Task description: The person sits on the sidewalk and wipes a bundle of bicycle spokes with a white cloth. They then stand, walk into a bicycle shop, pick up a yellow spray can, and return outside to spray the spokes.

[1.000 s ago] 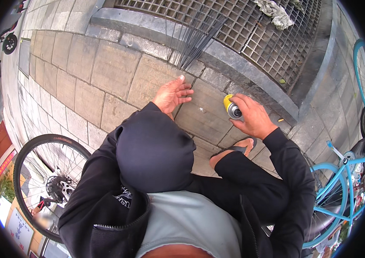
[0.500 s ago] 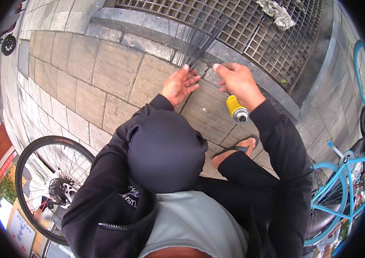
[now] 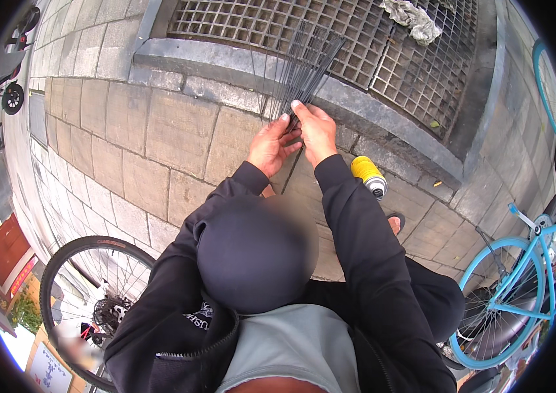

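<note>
A fanned bundle of thin black bicycle spokes [image 3: 304, 72] points away from me, its far ends over the metal grate. My right hand [image 3: 317, 131] is closed on the near end of the bundle, thumb on top. Close beside it, my left hand [image 3: 271, 145] holds the same end from the left, thumb against the spokes and fingers curled beneath. Both hands nearly touch. Just where each finger presses is partly hidden. To the right of my right wrist is a yellow spray can [image 3: 364, 169] with a silver end.
Stone paving [image 3: 180, 124] runs up to a dark stone curb [image 3: 225, 62] around the grate [image 3: 415, 85]. Crumpled whitish cloth or paper [image 3: 415, 21] lies on the grate. A bicycle wheel [image 3: 62, 255] is at the left, and a light-blue bicycle [image 3: 510, 288] stands at the right.
My right hand has moved left from open space near the can and closed on the spokes. The left hand's fingers have drawn in around the bundle's near end.
</note>
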Demonstrator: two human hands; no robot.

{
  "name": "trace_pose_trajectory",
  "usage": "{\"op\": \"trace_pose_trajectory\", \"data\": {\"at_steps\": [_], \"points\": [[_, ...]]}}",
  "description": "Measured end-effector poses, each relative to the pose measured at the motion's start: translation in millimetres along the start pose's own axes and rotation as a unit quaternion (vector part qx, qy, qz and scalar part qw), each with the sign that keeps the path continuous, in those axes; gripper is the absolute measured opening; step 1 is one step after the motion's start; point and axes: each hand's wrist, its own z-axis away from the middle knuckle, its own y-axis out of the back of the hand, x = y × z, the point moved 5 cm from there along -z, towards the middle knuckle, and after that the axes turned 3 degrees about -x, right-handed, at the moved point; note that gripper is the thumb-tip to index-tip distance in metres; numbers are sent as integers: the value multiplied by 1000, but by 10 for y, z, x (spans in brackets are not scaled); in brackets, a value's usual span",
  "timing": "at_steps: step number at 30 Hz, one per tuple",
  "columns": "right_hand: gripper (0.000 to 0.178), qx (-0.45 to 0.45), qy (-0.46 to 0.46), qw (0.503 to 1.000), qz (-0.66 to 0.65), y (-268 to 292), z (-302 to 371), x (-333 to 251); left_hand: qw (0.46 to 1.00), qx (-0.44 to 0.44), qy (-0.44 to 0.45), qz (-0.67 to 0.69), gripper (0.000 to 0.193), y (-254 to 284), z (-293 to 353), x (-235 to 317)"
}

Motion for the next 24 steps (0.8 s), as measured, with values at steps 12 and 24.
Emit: {"op": "trace_pose_trajectory", "data": {"at_steps": [12,24], "points": [[34,-1,27,998,-64,81,-107,167,1000,-24,5,4,24,20,-71,-11],[34,14,13,995,-98,217,-46,216,1000,-21,1,-4,33,18,-71,-31]]}}
